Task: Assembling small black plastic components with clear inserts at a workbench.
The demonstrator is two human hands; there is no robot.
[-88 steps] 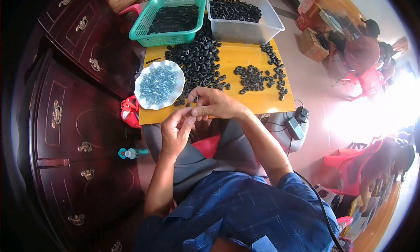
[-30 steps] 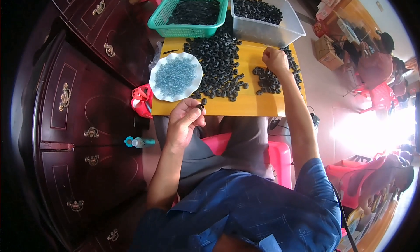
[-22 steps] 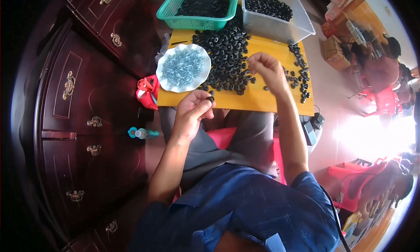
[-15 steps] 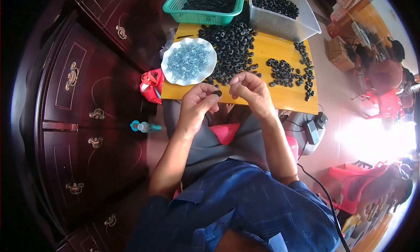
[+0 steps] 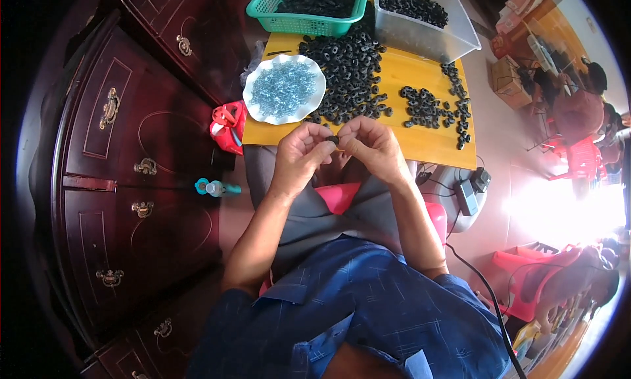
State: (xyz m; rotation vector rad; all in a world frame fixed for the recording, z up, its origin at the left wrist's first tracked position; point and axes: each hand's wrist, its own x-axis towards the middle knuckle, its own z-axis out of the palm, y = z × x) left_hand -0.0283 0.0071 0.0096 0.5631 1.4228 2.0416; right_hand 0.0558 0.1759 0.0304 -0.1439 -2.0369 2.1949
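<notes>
Between thumb and fingers, my left hand (image 5: 301, 157) pinches a small black part (image 5: 333, 140) just over the table's near edge. My right hand (image 5: 373, 147) meets it there, its thumb and fingertips pressed together at the part's right side. Whether those right fingertips also hold some tiny piece is hidden. Beyond my hands lies a heap of small black parts (image 5: 345, 76), rounded and with holes. A white scalloped plate (image 5: 248, 103) left of the heap carries many small, clear, shiny pieces (image 5: 284, 90).
On the yellow table (image 5: 394, 70), a green basket (image 5: 315, 28) and a clear plastic bin (image 5: 427, 42) hold more black parts. Smaller groups of black parts (image 5: 430, 109) lie at right. Dark wooden drawers (image 5: 141, 142) stand left, beside a red bag (image 5: 227, 129). People sit farther right.
My right hand has moved left and slightly down, closing the gap, so its fingertips now meet the black part. My left hand keeps its pinch and has shifted slightly right.
</notes>
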